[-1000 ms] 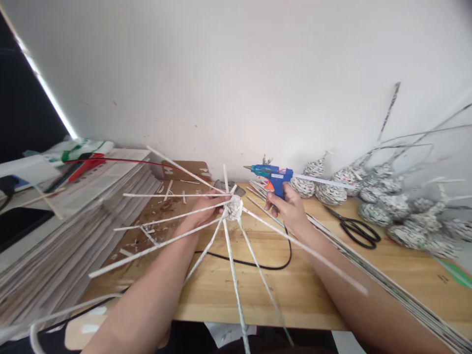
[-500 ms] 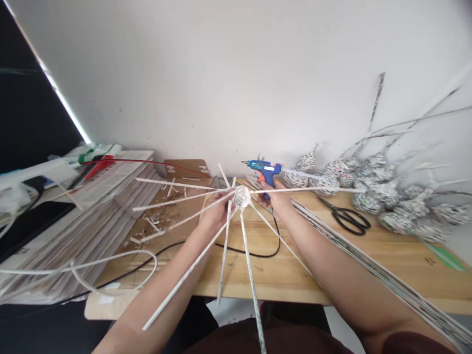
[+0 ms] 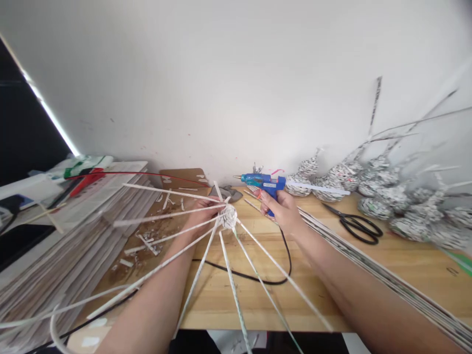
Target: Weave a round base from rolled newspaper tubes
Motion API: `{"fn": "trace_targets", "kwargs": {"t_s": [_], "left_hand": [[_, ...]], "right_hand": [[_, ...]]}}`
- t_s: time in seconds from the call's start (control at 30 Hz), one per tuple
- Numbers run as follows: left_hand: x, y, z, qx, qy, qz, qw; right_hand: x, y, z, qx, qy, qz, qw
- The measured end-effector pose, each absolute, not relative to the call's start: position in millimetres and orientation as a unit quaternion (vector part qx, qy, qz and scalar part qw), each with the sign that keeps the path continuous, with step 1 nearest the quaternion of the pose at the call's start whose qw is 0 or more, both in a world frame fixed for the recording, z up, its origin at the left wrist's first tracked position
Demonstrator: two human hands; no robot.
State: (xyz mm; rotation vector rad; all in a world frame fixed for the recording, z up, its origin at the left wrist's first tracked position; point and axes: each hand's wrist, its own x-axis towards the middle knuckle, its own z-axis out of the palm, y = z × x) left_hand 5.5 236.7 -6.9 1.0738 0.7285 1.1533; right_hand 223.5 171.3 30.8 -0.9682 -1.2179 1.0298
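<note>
My left hand (image 3: 206,212) is closed on a woven paper piece (image 3: 229,216), a small round white centre with several rolled-paper spokes fanning out to the left and toward me. The spokes hide part of its fingers. My right hand (image 3: 282,209) is wrapped round the handle of a blue glue gun (image 3: 260,181). The gun's metal nozzle points left, above and beyond the woven centre, apart from it. A long white glue stick (image 3: 317,187) sticks out of the gun's back. Its black cord (image 3: 289,255) loops down over the table.
Several woven paper shapes (image 3: 379,184) stand at the right by the wall. Black scissors (image 3: 356,223) and a bundle of paper rods (image 3: 354,258) lie on the wooden table (image 3: 269,305). Paper stacks (image 3: 84,250) and scraps on cardboard (image 3: 180,172) are at the left.
The woven piece has moved slightly left and down and turned, so its spokes point more toward me. The glue gun has come further into view, more level, in my right hand.
</note>
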Motion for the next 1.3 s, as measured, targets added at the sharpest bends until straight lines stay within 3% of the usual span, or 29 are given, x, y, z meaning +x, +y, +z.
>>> {"fn": "trace_targets", "kwargs": {"t_s": [0.73,1.17,1.3], "left_hand": [[-7,246,-2,0.536,0.317,0.592,0.512],[-8,244,1,0.545,0.328,0.572,0.518],[-4,240,-1,0.541,0.311,0.536,0.569]], "right_hand": [[235,150,40,-0.483,-0.743,0.132,0.444],[232,149,42,-0.498,-0.734,0.103,0.451],[225,156,37,-0.492,-0.645,0.24,0.533]]}}
